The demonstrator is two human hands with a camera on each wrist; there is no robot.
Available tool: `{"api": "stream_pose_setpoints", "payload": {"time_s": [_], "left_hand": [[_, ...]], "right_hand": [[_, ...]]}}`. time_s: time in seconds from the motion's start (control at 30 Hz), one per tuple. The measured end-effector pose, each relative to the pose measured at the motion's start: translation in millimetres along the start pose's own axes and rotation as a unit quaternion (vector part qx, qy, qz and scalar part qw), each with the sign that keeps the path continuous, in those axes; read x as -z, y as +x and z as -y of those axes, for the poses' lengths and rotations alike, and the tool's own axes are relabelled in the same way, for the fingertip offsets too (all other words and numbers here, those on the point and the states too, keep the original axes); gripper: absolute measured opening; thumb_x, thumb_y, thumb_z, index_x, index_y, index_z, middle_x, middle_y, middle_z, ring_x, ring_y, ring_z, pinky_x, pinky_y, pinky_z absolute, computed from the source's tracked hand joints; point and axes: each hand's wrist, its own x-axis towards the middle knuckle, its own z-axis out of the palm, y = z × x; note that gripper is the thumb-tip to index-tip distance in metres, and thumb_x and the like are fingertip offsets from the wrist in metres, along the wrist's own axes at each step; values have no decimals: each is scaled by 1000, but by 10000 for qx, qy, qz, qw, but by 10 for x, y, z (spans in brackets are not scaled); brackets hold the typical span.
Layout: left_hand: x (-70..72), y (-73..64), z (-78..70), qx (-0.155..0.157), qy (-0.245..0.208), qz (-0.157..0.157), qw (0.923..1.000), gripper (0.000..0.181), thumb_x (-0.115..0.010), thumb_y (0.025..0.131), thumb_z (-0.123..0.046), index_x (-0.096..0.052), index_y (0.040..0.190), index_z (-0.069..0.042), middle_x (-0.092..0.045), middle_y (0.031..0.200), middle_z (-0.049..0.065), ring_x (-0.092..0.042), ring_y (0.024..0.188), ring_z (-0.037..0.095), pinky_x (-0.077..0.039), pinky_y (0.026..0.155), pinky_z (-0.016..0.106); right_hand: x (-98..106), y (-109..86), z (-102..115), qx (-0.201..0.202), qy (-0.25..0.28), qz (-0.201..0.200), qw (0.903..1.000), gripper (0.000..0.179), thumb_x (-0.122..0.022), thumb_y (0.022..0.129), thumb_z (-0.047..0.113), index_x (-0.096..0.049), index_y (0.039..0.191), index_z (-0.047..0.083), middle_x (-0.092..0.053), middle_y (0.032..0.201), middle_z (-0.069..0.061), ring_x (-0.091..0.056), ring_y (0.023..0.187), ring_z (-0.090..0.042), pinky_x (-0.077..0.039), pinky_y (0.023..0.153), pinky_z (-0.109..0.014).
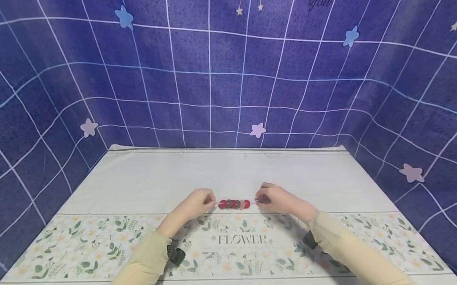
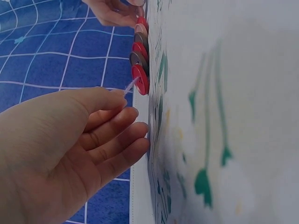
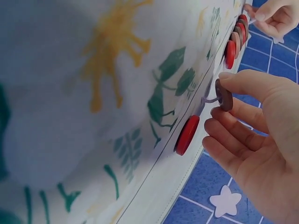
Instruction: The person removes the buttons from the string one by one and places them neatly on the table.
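Buttons [image 1: 233, 204] in red, brown and pink lie in one overlapping row on the worktop [image 1: 229, 168], about midway between its left and right edges and well apart from its far edge. We see this row just beyond the flowered band [image 1: 87, 246], between the two hands. The left hand [image 1: 198, 202] pinches the string [image 2: 131, 85] with thumb and forefinger, close to the red end of the row; its other fingers are bent loosely and hold nothing. The right hand [image 1: 277, 198] grips one brown button [image 3: 225, 95] on its edge, between thumb and fingers, and a bit of string comes out from its face. We cannot tell how far the string has passed through it. One loose red button [image 3: 188, 135] lies on the worktop near the right hand, apart from the row.

We judge that the step in hand is the threading of this brown button. In our opinion, the next move calls for a steady left hold on the string, while the right hand slides the brown button along toward the row, without letting the end slip out.
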Motion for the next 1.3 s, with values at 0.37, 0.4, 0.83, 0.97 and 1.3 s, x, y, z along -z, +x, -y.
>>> {"api": "stream_pose_setpoints", "payload": {"time_s": [0.37,0.4,0.83,0.97,1.3], "left_hand": [[3,4,13,-117,10,19,9999,6,-63,88,-15,-60,83,-13,-61,79,-5,-53,73,8,-49,73,28],[4,2,11,-122,21,16,9999,7,-63,88,-15,-60,82,-14,-61,79,-5,-53,72,7,-49,72,28],[12,-1,-2,-108,26,49,9999,7,-63,88,-16,-59,83,-13,-60,78,-5,-53,72,8,-48,71,27],[11,-4,-3,-98,-7,42,9999,7,-64,88,-15,-59,82,-13,-61,79,-4,-54,74,8,-49,74,29],[3,8,20,-86,47,17,10000,8,-64,87,-15,-59,82,-14,-61,79,-5,-54,73,8,-49,74,29]], "right_hand": [[7,-49,-28,-132,36,40,9999,22,-69,80,11,-67,100,1,-57,85,-1,-52,72,-6,-50,70,-22],[7,-51,-30,-135,31,43,9999,22,-69,80,11,-67,100,1,-57,85,-1,-52,72,-6,-50,69,-21],[10,-87,-68,-191,57,96,9998,22,-68,80,10,-67,100,2,-56,84,1,-52,72,-5,-50,67,-20],[7,-94,-78,-161,78,103,9998,22,-68,80,10,-67,101,2,-56,84,1,-52,72,-5,-50,68,-20],[26,-119,-63,-206,-33,51,9998,23,-69,80,10,-67,101,1,-56,84,0,-52,71,-6,-49,67,-20]]}}
